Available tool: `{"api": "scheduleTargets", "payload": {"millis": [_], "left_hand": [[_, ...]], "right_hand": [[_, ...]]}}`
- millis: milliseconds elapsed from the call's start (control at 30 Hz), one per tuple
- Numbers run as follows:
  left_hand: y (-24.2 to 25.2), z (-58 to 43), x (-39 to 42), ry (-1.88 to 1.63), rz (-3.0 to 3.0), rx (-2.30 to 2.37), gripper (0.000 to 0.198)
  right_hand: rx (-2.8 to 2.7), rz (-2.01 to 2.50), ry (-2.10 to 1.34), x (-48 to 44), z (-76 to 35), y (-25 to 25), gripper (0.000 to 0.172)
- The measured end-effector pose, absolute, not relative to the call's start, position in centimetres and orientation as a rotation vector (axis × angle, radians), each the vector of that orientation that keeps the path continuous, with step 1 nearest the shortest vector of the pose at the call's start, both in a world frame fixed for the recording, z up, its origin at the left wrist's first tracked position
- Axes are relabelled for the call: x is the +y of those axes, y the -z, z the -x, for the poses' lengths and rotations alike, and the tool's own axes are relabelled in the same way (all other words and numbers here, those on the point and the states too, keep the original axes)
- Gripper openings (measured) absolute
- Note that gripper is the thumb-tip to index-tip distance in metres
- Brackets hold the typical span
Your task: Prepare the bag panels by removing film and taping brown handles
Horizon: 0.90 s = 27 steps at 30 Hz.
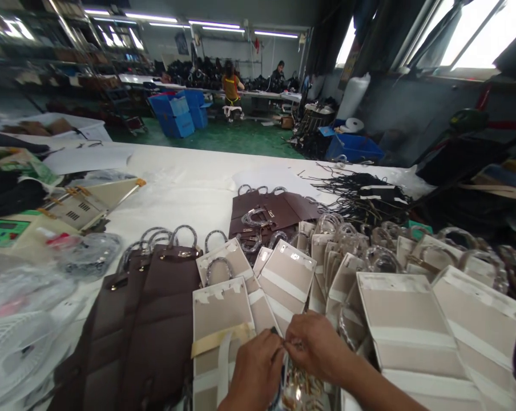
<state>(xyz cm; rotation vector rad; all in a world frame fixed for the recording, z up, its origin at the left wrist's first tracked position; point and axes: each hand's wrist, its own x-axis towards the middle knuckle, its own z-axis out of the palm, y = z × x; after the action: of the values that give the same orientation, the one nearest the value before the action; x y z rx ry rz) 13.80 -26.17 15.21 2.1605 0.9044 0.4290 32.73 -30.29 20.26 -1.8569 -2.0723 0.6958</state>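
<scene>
Left hand [258, 368] and right hand [315, 345] are pinching a dark bit [274, 330], likely stopping it slipping; gold pieces [299, 393] are lying at their five o'clock.

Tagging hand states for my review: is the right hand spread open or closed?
Closed: the right hand is curled, knuckles bent, its tips drawn in beside the left hand. I cannot tell what it pinches, if anything.

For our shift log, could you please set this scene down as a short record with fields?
Hands: left hand and right hand close together, curled
Held item: too small to tell
Below hands: gold-coloured metal pieces
Left: dark brown panels
Right: beige panels
Farther back: black cords on white table
Background: blue boxes
</scene>
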Motion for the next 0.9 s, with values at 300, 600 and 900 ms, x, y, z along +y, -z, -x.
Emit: {"api": "scheduleTargets", "payload": {"millis": [300, 600, 900], "left_hand": [[-15.5, -13.9, -27.8, -0.742, -2.25, 0.793, 0.025], [-9.6, -15.2, -26.4, -0.456, -1.507, 1.153, 0.025], [-6.2, -14.7, -24.6, -0.329, -1.319, 1.144, 0.033]], "right_hand": [[-1.443, 2.098, -0.581, -28.0, -35.9, -16.0, 0.019], [-0.923, 2.12, -0.71, -15.8, -45.5, -9.8, 0.038], [-0.927, 2.235, -0.577, -15.2, -46.2, -5.4, 0.035]]}}
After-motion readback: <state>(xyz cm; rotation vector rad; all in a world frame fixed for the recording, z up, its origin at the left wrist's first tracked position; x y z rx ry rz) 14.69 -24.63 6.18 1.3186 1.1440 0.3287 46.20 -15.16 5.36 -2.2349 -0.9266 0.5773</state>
